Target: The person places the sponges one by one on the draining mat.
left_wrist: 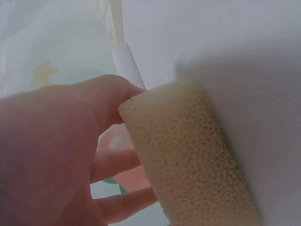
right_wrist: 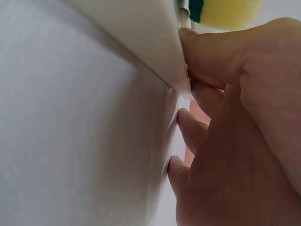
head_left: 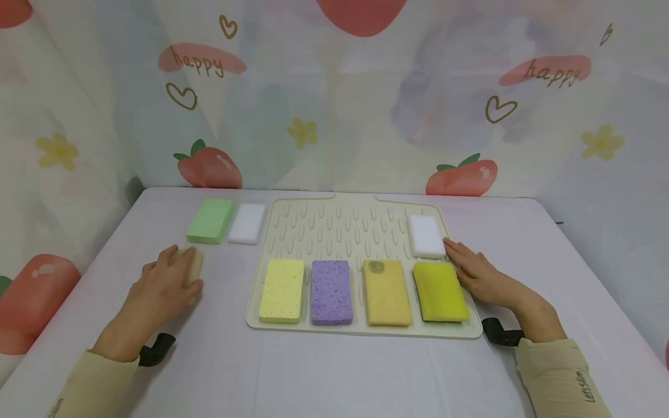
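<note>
My left hand [head_left: 162,288] grips a beige porous sponge [left_wrist: 188,155], its thumb on one side and fingers on the other, at the left of the table. Just beyond it lie a green sponge [head_left: 211,220] and a white sponge [head_left: 247,223]. At the cream drying mat [head_left: 340,232], my right hand [head_left: 483,277] rests with extended fingers against the right edge. Near those fingers are another white sponge [head_left: 425,236] and a bright yellow sponge with a dark green underside [head_left: 441,291]. The mat's front row also has pale yellow [head_left: 282,290], purple [head_left: 331,292] and tan [head_left: 387,293] sponges.
A white cloth [head_left: 334,374] covers the table. Printed fabric [head_left: 334,104] with strawberries and flowers hangs behind and at both sides. Black wrist mounts [head_left: 157,350] show beside both forearms.
</note>
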The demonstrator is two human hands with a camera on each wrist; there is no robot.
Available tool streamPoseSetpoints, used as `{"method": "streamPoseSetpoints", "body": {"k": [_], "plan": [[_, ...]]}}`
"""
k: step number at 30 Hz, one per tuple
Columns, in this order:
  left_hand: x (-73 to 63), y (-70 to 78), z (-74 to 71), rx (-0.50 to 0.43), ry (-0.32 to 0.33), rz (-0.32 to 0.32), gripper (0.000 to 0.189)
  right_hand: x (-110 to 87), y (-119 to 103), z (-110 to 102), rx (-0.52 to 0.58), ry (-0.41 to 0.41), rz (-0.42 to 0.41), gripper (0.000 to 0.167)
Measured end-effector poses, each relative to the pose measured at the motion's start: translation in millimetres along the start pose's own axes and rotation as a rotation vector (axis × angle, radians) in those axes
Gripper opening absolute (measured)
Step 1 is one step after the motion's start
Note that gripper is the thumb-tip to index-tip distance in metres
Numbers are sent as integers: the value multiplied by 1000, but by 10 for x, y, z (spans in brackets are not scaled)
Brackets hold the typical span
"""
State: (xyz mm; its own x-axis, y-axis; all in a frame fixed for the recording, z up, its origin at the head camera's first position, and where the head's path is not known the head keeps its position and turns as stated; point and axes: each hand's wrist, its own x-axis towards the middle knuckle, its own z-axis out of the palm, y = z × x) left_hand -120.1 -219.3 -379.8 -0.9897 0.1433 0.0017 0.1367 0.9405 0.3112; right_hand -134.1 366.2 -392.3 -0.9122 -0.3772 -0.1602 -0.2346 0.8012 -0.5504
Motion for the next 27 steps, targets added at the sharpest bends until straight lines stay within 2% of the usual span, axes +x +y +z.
{"method": "streamPoseSetpoints", "body": {"k": [5, 11, 15, 27], "plan": [[13, 15, -8, 9, 6, -3, 59, 0, -1, -4, -7, -4, 9, 61], [10, 41, -18, -2, 72, 35, 55, 13, 18, -7, -11, 3, -2, 60], [11, 56, -25, -7, 94, 44, 55, 6, 16, -7, -8, 5, -2, 60], [52, 160, -65, -27, 32, 13, 58, -7, 3, -1, -4, -2, 4, 60]]}}
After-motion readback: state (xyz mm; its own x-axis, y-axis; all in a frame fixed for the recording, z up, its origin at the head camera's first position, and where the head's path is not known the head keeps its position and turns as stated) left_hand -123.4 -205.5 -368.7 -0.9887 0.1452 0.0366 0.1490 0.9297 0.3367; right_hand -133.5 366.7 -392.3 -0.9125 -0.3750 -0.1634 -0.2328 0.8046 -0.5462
